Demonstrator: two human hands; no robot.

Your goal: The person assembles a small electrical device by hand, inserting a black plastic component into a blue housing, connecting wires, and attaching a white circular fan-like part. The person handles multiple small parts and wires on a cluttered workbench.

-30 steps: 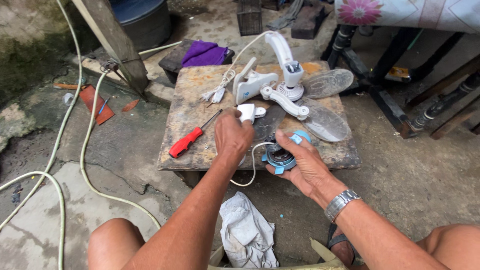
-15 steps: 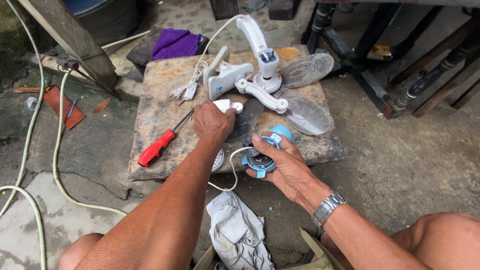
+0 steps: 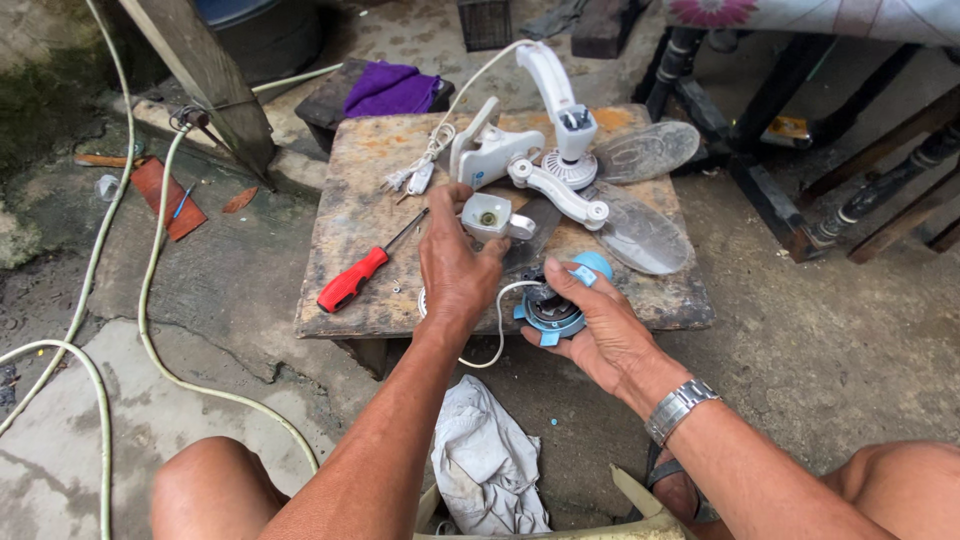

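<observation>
- Two hands over worn wooden table [image 3: 370,300], head view.
- Left hand [image 3: 455,265] pinches small white housing [image 3: 487,216] above tabletop.
- Right hand [image 3: 600,325] grips blue motor part [image 3: 560,305] at table's front edge.
- Red screwdriver [image 3: 352,280] lies left, untouched.

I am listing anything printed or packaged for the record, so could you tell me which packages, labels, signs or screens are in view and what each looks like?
Small blue mark: on the side of the white fan housing at the back of the wooden table; too small to make out.
Packages, signs, screens: none visible.
</observation>
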